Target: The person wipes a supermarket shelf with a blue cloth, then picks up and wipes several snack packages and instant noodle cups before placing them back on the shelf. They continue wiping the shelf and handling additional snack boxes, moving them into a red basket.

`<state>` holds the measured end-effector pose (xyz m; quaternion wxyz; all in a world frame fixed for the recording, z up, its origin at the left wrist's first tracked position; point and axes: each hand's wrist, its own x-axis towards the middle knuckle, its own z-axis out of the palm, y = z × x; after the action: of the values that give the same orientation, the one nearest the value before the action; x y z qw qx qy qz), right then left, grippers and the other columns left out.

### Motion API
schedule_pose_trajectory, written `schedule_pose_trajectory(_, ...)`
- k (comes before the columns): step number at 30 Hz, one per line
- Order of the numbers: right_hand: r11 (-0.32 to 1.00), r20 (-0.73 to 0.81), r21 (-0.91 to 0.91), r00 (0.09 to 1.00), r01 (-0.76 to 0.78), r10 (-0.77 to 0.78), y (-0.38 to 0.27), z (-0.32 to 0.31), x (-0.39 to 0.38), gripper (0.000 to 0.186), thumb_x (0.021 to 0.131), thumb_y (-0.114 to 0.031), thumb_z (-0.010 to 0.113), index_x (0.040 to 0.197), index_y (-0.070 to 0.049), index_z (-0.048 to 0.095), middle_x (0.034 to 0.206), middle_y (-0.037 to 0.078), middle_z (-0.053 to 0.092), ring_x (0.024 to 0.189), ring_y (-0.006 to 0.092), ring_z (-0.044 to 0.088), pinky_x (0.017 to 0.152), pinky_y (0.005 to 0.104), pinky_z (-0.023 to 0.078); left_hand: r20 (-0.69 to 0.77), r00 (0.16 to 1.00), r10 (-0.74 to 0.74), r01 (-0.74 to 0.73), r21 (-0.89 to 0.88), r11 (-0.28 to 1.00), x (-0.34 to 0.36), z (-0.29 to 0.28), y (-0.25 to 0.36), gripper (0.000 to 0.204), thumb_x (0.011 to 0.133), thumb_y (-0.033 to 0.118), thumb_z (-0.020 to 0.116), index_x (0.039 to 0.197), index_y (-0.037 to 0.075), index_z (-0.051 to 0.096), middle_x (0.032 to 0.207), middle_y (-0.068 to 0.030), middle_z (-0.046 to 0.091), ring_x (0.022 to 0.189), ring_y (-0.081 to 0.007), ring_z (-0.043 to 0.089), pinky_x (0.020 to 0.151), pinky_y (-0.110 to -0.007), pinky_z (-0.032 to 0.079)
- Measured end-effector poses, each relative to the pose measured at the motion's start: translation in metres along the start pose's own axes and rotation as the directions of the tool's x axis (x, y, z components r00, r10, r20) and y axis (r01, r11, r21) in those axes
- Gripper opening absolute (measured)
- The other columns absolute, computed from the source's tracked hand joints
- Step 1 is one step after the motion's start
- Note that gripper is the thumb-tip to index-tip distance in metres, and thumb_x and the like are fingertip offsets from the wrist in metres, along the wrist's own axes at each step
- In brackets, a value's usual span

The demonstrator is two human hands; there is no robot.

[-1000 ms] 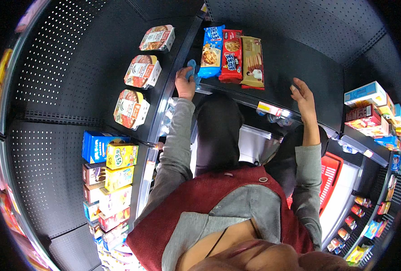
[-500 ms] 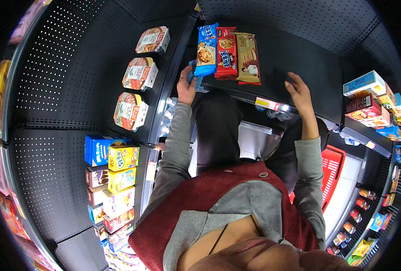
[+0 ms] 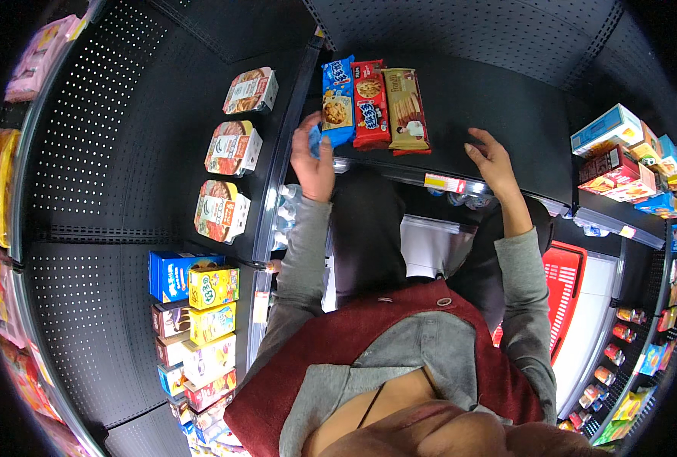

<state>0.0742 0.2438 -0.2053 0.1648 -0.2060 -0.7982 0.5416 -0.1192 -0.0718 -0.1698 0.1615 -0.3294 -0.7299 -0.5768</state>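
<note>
My left hand (image 3: 312, 161) is curled around a light-blue crumpled item (image 3: 315, 139), too unclear to name, at the shelf's front-left corner, right beside a blue cookie packet (image 3: 337, 103). A red cookie packet (image 3: 369, 112) and a gold biscuit packet (image 3: 408, 118) lie alongside it on the black shelf (image 3: 498, 91). My right hand (image 3: 492, 160) is raised near the shelf's front edge, right of the packets, fingers apart and loosely bent, holding nothing.
Three food tubs (image 3: 228, 148) stand on the left shelf, above stacked snack boxes (image 3: 210, 324). More boxes (image 3: 612, 160) sit on the right shelf. A red plastic basket (image 3: 563, 289) is behind my right arm. My knees are under the shelf's front edge.
My left hand has shifted down and slightly left, still at the blue item. My right hand has moved left. The view has shifted slightly; the three packets lie in the same arrangement.
</note>
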Motion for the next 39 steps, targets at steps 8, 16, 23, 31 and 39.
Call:
schedule_pose_trajectory(8, 0.973, 0.120, -0.108, 0.974, 0.203, -0.190, -0.042, 0.038, 0.037, 0.041, 0.092, -0.017, 0.070, 0.128, 0.002, 0.062, 0.113, 0.020, 0.071, 0.097, 0.0300, 0.072, 0.085, 0.0377, 0.057, 0.247, 0.950, -0.192, 0.197, 0.003, 0.980, -0.034, 0.071, 0.067, 0.040, 0.088, -0.001, 0.067, 0.127, 0.000, 0.055, 0.116, -0.0140, 0.064, 0.097, -0.0227, 0.067, 0.079, -0.033, 0.055)
schedule_pose_trajectory(16, 0.947, 0.038, -0.117, 0.954, 0.299, -0.297, -0.040, 0.068, 0.049, 0.042, 0.090, -0.018, 0.070, 0.124, 0.004, 0.062, 0.102, 0.024, 0.071, 0.095, 0.0401, 0.069, 0.083, 0.0446, 0.055, 0.271, 0.938, -0.215, 0.226, -0.010, 0.974, -0.064, 0.087, 0.053, 0.058, 0.088, 0.001, 0.068, 0.141, -0.002, 0.046, 0.126, -0.0186, 0.058, 0.108, -0.0286, 0.064, 0.086, -0.036, 0.055)
schedule_pose_trajectory(23, 0.993, 0.047, 0.114, 0.998, -0.033, 0.028, -0.019, 0.052, 0.052, 0.038, 0.098, -0.034, 0.062, 0.109, 0.001, 0.072, 0.101, 0.023, 0.073, 0.094, 0.0308, 0.072, 0.082, 0.0392, 0.053, 0.347, 0.921, -0.179, 0.238, -0.138, 0.961, -0.045, 0.132, 0.071, 0.053, 0.091, -0.003, 0.062, 0.143, 0.001, 0.049, 0.109, -0.0109, 0.054, 0.099, -0.0198, 0.059, 0.086, -0.029, 0.052)
schedule_pose_trajectory(31, 0.810, -0.218, 0.575, 0.976, 0.115, 0.015, -0.008, -0.043, 0.040, 0.028, 0.101, -0.019, 0.060, 0.115, 0.004, 0.068, 0.102, 0.007, 0.070, 0.093, 0.0135, 0.063, 0.083, 0.0284, 0.050, 0.435, 0.890, 0.136, 0.029, -0.352, 0.936, -0.004, 0.220, 0.114, 0.033, 0.093, 0.000, 0.060, 0.126, 0.002, 0.060, 0.103, -0.0090, 0.052, 0.092, -0.0185, 0.056, 0.079, -0.030, 0.050)
schedule_pose_trajectory(39, 0.956, -0.491, 0.276, 0.842, -0.095, 0.226, 0.089, -0.140, -0.008, 0.028, 0.101, -0.020, 0.063, 0.120, 0.001, 0.067, 0.103, 0.006, 0.071, 0.092, 0.0128, 0.066, 0.084, 0.0283, 0.053, 0.654, 0.747, 0.119, 0.129, -0.317, 0.940, -0.047, 0.255, 0.095, 0.020, 0.084, -0.006, 0.063, 0.102, 0.003, 0.065, 0.111, -0.0095, 0.062, 0.093, -0.0227, 0.064, 0.074, -0.030, 0.052)
